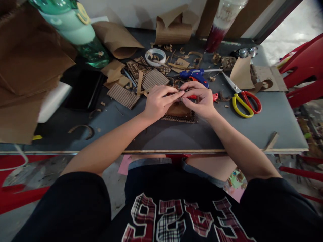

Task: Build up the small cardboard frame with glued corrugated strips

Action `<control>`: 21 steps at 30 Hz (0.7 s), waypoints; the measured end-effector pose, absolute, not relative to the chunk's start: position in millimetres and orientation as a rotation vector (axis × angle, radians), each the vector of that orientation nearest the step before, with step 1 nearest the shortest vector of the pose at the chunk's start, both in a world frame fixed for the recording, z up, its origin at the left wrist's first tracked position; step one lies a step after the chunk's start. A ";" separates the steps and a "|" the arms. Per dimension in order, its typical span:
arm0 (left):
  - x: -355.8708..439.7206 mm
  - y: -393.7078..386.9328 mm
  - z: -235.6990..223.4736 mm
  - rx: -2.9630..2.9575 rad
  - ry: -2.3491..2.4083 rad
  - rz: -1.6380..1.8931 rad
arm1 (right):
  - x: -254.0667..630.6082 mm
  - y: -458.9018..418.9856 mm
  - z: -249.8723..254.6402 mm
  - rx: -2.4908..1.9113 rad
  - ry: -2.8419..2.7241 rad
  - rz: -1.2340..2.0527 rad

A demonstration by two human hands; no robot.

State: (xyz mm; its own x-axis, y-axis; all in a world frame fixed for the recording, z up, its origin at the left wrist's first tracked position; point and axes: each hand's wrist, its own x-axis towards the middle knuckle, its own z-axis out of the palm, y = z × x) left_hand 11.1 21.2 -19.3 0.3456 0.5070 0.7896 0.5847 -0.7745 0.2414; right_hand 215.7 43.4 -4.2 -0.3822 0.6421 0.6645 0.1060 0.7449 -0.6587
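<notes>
Cardboard panel (178, 111) lay on the surface (161, 137), partly beneath the left hand (161, 101) and right hand (199, 99). Their fingertips met; what they pinched, if anything, I could not tell. The right knuckles, drifting forward, might have bumped the glue gun (196, 75). The panel's long axis seemed to run left to right, its far side hidden.

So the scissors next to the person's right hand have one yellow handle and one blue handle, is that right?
Not quite: the handle you called blue is red, as the head view shows. The scissors do have one yellow handle, and they lie next to the person's right hand.
</notes>
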 end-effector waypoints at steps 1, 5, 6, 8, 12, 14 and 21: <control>10.6 21.1 -19.0 -2.516 -1.021 -1.448 | 215.8 43.2 -4.1 -0.603 -1.902 0.619; 9.1 17.9 -15.7 -2.451 -1.145 -1.556 | 216.7 42.5 -4.0 -0.738 -1.860 0.507; 9.5 16.6 -14.5 -2.428 -1.171 -1.566 | 217.0 42.6 -4.1 -0.765 -1.842 0.474; 11.9 13.9 -12.3 -2.433 -1.197 -1.559 | 217.0 42.6 -4.4 -0.796 -1.814 0.414; 20.0 9.4 -9.5 -2.545 -1.280 -1.593 | 213.1 39.8 -5.3 -0.772 -1.848 0.340; 23.0 8.4 -9.1 -2.538 -1.344 -1.662 | 210.0 36.8 -5.4 -0.737 -1.897 0.283; 24.5 8.4 -10.6 -2.489 -1.533 -1.824 | 208.6 31.6 -3.2 -0.725 -1.962 0.065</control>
State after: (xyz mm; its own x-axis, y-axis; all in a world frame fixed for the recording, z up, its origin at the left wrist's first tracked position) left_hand 24.5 8.4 -10.6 0.0655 0.7866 0.6140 0.4698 -0.5672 0.6765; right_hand 208.6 31.6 -3.2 -0.3186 0.5138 0.7966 0.4600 0.8186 -0.3440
